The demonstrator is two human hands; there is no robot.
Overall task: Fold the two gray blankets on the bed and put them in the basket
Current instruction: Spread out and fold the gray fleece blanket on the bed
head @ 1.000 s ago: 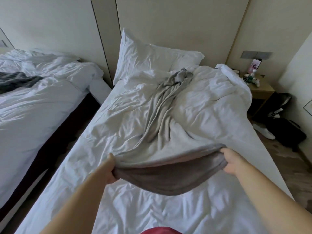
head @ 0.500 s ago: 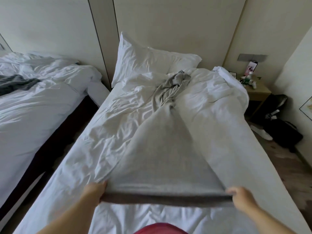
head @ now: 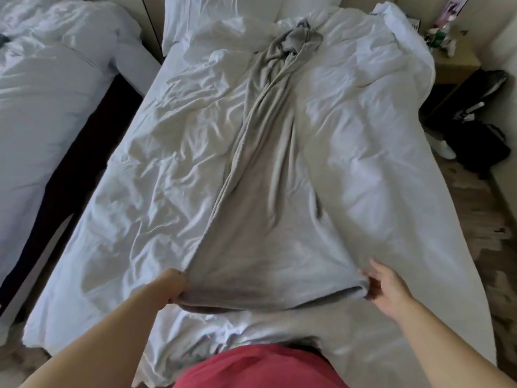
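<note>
A gray blanket (head: 268, 219) lies lengthwise down the middle of the white bed (head: 140, 177). Its far end is bunched near the pillows and its near end is spread wide. My left hand (head: 170, 287) pinches the near left corner, lifted slightly off the sheet. My right hand (head: 386, 287) is at the near right corner with fingers spread, touching the edge without gripping it. A dark scrap at the top left edge on the second bed (head: 42, 79) may be the other blanket (head: 3, 38). No basket is in view.
White pillows (head: 223, 12) sit at the head of the bed. A wooden nightstand (head: 453, 60) with small bottles stands at the right. A dark bag (head: 481, 141) and a white shoe lie on the floor beside it. A dark gap separates the two beds.
The near edge of the blanket was pulled toward me and lowered onto the bed. My right hand has let go of its corner and spread its fingers. The camera tilted downward.
</note>
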